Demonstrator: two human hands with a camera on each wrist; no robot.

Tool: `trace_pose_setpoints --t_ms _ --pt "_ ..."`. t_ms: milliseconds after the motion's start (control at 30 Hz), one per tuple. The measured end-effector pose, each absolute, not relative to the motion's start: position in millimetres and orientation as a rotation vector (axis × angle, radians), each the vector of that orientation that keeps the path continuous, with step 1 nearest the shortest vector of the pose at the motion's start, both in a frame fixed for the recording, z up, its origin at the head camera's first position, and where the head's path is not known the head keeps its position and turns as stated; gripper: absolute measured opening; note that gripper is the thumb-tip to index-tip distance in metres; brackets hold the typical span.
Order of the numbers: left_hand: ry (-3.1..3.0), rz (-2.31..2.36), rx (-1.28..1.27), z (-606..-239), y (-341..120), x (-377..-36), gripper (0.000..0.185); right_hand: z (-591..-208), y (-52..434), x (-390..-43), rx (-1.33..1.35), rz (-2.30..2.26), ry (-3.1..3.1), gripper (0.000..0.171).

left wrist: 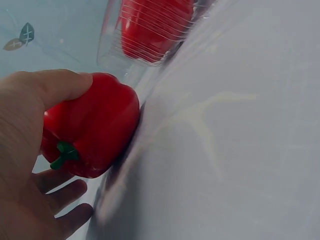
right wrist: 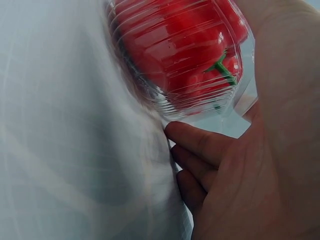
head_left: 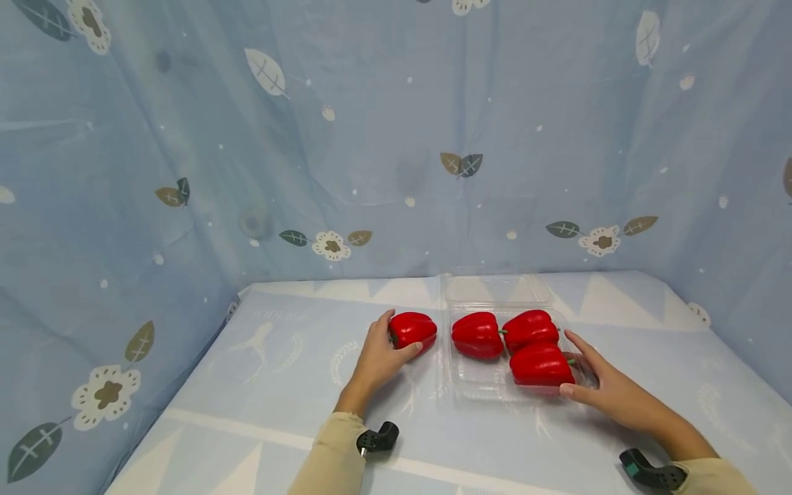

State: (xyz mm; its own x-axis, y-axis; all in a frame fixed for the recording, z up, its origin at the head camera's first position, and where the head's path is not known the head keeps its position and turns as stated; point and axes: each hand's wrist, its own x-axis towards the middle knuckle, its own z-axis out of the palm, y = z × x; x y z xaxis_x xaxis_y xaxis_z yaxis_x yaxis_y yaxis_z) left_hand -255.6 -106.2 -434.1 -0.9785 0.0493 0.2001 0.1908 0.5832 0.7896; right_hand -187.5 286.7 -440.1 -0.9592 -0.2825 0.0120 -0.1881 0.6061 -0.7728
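Observation:
A red bell pepper (head_left: 412, 330) lies on the table to the left of a clear plastic container (head_left: 485, 390). My left hand (head_left: 380, 357) holds this pepper from its stem side, with the thumb along its near side and fingers around the far side. In the left wrist view its green stem (left wrist: 64, 154) faces the palm. Inside the container lie three more red peppers, among them a front one (head_left: 540, 364) and a left one (head_left: 478, 335). My right hand (head_left: 619, 395) rests at the container's right side, fingers extended and spread around its corner.
The container's clear lid (head_left: 498, 289) lies folded back toward the rear curtain (head_left: 396, 137). A pale patterned cloth (head_left: 260, 405) covers the table. Dark wrist mounts (head_left: 379, 437) sit on both forearms.

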Motion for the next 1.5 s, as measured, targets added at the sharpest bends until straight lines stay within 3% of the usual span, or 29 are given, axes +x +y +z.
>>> trace_pose_setpoints --t_ms 1500 --pt "-2.419 -1.666 -0.157 -415 -101 -249 0.074 -438 284 -187 -0.36 -1.292 2.681 0.093"
